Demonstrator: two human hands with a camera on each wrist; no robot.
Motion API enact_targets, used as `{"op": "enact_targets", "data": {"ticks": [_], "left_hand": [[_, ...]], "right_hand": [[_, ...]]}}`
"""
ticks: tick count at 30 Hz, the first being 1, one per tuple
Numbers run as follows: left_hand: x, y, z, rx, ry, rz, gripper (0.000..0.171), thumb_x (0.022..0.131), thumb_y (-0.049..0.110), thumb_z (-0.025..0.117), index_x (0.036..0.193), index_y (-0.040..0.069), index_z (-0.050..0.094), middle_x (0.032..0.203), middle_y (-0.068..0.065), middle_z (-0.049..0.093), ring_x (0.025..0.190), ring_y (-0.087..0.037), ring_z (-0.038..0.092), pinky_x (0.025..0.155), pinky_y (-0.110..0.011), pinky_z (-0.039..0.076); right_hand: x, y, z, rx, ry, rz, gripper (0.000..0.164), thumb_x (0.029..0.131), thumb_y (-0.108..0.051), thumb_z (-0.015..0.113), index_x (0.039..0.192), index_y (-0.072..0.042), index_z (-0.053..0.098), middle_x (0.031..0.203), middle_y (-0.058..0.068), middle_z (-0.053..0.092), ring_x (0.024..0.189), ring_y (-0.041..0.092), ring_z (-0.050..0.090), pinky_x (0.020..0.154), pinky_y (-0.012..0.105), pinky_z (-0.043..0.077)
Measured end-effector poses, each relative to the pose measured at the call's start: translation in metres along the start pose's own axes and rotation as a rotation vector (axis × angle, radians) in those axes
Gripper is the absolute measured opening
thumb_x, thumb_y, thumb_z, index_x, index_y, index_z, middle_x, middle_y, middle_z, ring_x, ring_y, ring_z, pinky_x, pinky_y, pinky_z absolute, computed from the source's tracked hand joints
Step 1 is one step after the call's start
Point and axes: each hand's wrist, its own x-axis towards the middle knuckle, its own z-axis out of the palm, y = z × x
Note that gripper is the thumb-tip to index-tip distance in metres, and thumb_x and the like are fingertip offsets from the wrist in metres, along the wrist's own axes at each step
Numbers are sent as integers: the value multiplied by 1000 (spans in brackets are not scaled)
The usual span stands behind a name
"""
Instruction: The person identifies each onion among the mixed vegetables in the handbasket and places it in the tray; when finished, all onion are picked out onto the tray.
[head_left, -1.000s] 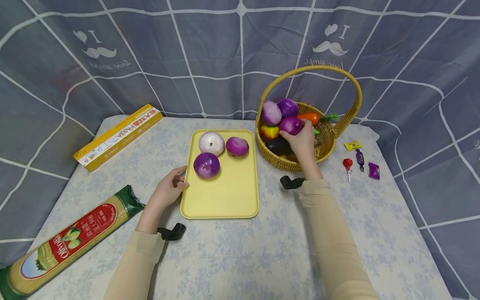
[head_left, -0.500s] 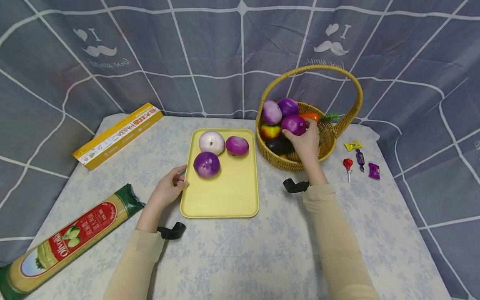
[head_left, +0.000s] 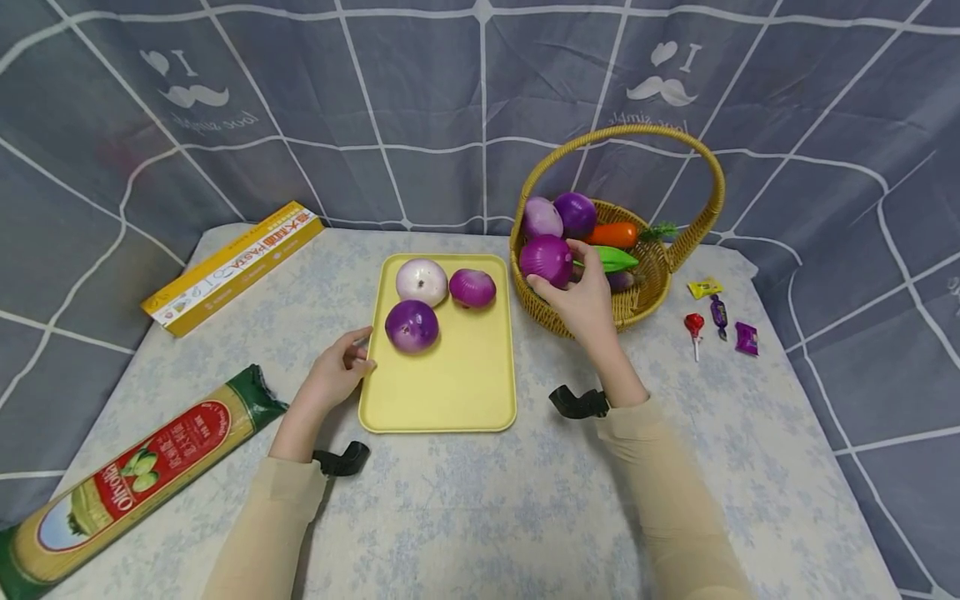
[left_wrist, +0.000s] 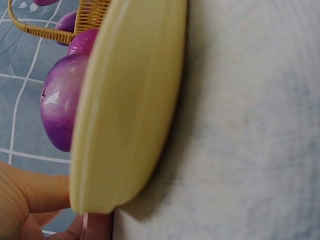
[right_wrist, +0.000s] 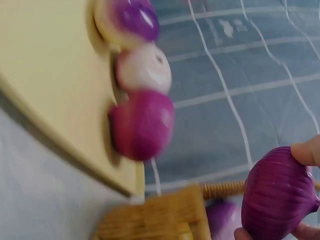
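Observation:
My right hand grips a purple onion over the left part of the wicker basket. The right wrist view shows the onion between thumb and fingers. At the yellow tray's left edge is my left hand, its thumb at the rim and its fingers lower down, partly hidden. On the tray lie a whitish onion, a dark purple onion and a magenta onion. A pale purple onion, another purple onion, a carrot and a green pod-like vegetable sit in the basket.
To the left are a pasta box and a long spaghetti bag. Right of the basket lie a lollipop and several wrapped candies. The basket's tall handle arches upward. A grey curtain hangs behind the table.
The right hand has moved left with the onion, uncovering the green vegetable and hiding the red-yellow fruit and the dark eggplant-like thing. The left hand stays at the tray edge.

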Motion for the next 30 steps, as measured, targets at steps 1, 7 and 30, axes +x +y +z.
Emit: {"op": "enact_targets", "data": {"ticks": [1,7,30], "left_hand": [[0,0,0,-3,0,-2,57,100,12,54,154,9,34,116,-19,54,99,-30,51,81,-38,41],[2,1,-1,-9,9,2,57,100,11,55,153,8,35,115,-19,55,98,-29,51,80,-38,40],[1,-1,0,4,16,11,57,100,10,55,153,7,35,114,-19,56,97,-29,52,79,-37,42]], "right_hand": [[-3,-1,4,9,-19,-8,79,81,-30,81,144,-8,39,141,13,47,123,28,51,102,43,48],[-19,-1,26,4,-130,-59,79,79,-26,81,144,-6,41,137,16,47,122,28,51,101,43,48],[-40,28,73,-220,-344,-54,76,77,-33,84,138,-6,49,136,13,51,119,31,52,101,45,45]]}}
